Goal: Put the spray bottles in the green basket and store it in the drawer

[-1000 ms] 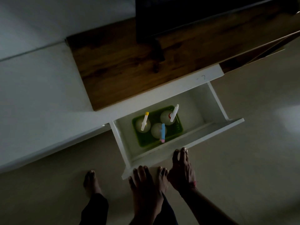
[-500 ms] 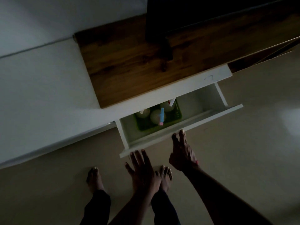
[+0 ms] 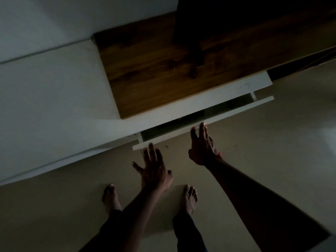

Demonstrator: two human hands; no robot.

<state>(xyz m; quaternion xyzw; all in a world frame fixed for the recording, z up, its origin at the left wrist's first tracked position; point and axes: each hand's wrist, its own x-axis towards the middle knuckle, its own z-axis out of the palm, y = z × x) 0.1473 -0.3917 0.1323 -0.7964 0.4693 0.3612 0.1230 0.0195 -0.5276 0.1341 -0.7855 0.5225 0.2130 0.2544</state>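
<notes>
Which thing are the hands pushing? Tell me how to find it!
Find the brown wooden top of the white cabinet. Just under its front edge a white drawer sticks out a little, with a dark gap behind its front. It is the only part touched by fingers: the left hand and right hand both rest flat against it.

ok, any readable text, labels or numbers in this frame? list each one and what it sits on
No printed label, brand or sign shows.
One faint handwritten mark on the white cabinet edge above the drawer: it may read "7" or "-7", too dim and small to be sure.
The drawer front, the wooden top, the left hand and the right hand carry no text.
</notes>
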